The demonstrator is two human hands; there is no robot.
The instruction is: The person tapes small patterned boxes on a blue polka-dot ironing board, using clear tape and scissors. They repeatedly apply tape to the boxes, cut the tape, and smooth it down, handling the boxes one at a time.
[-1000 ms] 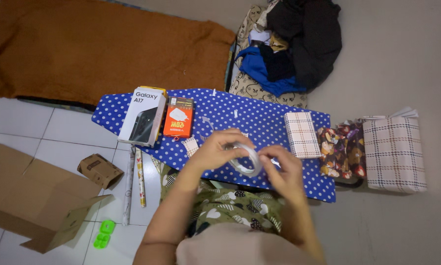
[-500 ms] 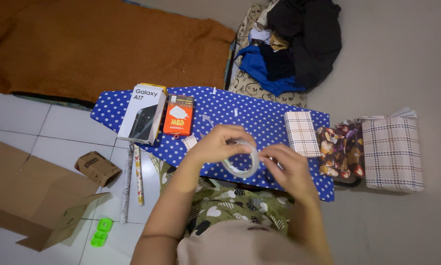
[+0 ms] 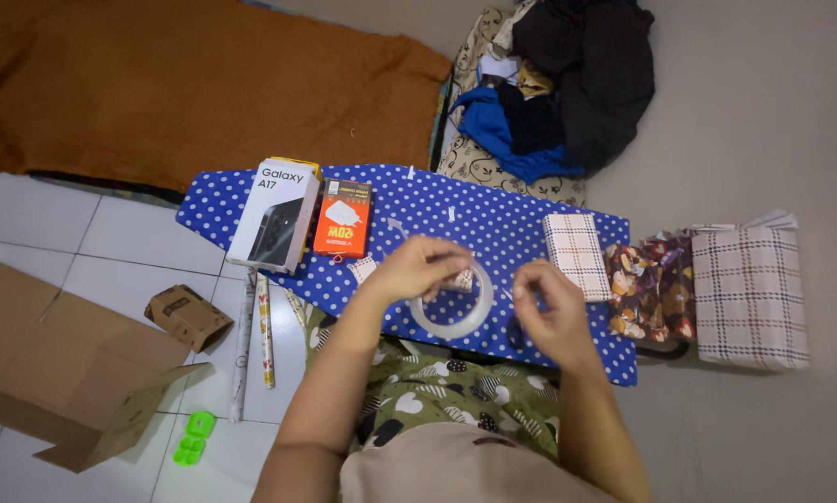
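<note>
Between both hands [image 3: 479, 289], clear tape roll [image 3: 453, 304] hangs.

Domestic room, floor-level work area in a home.
White floor tiles [image 3: 111, 237] are running under a brown blanket [image 3: 186, 88] that is lying spread on the floor, and a heap of dark and blue clothes [image 3: 567, 84] is sitting on a patterned cushion [image 3: 470, 158]. A low surface covered in blue polka-dot cloth [image 3: 456, 224] is serving as the worktop, with an opened cardboard box [image 3: 55, 368], wrapping paper rolls [image 3: 254, 345] and wrapped parcels [image 3: 749, 293] lying around it.
</note>
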